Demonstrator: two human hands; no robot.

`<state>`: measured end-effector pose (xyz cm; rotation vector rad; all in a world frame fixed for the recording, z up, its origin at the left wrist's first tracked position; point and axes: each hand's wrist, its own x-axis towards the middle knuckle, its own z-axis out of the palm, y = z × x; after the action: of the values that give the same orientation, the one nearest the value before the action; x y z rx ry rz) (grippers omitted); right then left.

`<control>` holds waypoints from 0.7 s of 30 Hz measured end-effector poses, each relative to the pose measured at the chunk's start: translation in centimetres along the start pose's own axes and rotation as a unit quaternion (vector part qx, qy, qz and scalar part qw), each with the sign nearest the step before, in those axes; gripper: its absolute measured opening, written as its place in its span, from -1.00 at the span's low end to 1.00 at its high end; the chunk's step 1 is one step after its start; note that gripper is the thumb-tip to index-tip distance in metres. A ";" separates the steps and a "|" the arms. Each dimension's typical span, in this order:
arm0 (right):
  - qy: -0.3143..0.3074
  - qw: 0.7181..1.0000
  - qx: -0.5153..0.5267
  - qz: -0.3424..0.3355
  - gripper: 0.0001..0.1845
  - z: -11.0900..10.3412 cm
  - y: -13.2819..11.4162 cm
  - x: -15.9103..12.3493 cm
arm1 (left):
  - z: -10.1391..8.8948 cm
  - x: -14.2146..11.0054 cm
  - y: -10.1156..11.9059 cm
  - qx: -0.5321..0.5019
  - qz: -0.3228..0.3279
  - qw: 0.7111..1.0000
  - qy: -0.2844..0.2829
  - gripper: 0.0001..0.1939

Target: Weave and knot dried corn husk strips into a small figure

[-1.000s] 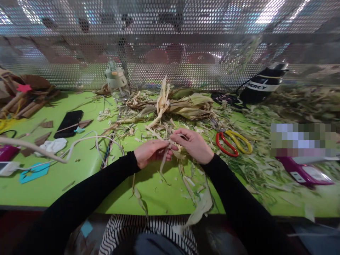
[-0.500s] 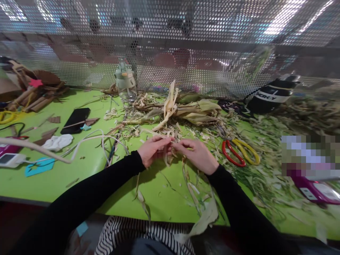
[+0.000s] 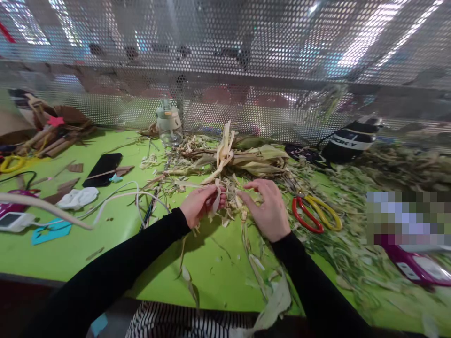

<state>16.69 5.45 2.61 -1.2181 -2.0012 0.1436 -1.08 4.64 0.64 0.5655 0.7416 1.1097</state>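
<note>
My left hand (image 3: 203, 203) is closed on a pale strip of corn husk (image 3: 217, 197), pinched between thumb and fingers above the table. To its right, my right hand (image 3: 268, 206) has thumb and forefinger apart, and no strip shows between them. Just beyond both hands lies a heap of dried corn husks (image 3: 264, 157), with a pale folded husk piece (image 3: 224, 150) standing up from it. A long husk strip (image 3: 248, 244) runs from below my right hand to a broad leaf (image 3: 276, 298) hanging over the table's front edge.
Scissors with red and yellow handles (image 3: 317, 213) lie right of my right hand among green shreds. A black phone (image 3: 103, 169), a white cable (image 3: 118, 195) and a clear bottle (image 3: 169, 124) are to the left. A black bottle (image 3: 350, 141) leans by the perforated metal screen (image 3: 218, 56).
My right hand has moved right, away from my left hand, and its fingers have parted. The husk strip stays in my left hand. The view has tipped slightly upward.
</note>
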 end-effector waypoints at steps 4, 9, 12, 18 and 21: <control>-0.076 0.997 0.012 -0.023 -0.60 1.6 -1.0 -1.2 | 0.2 -0.2 -0.9 0.048 0.009 0.999 0.022 -0.77; -0.043 0.999 0.024 0.023 -0.66 1.7 -1.4 -1.2 | 0.2 -0.5 -1.3 0.085 -0.006 0.996 0.019 -0.72; -0.049 0.995 0.063 0.064 -0.68 1.2 -1.0 -0.7 | 0.0 -0.5 -1.4 0.098 -0.021 0.994 -0.042 -0.68; -0.177 0.933 0.262 0.174 -0.68 1.9 -0.3 -0.8 | -0.1 -0.4 -1.6 0.144 -0.020 0.985 -0.098 -0.59; -0.127 0.924 0.301 0.199 -0.75 2.2 -0.2 -1.0 | -0.1 -0.3 -1.6 0.155 -0.010 0.984 -0.082 -0.61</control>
<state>15.36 5.19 0.60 -1.2076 -1.6851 1.0829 -0.34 3.79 -0.49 0.9017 0.7786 0.9210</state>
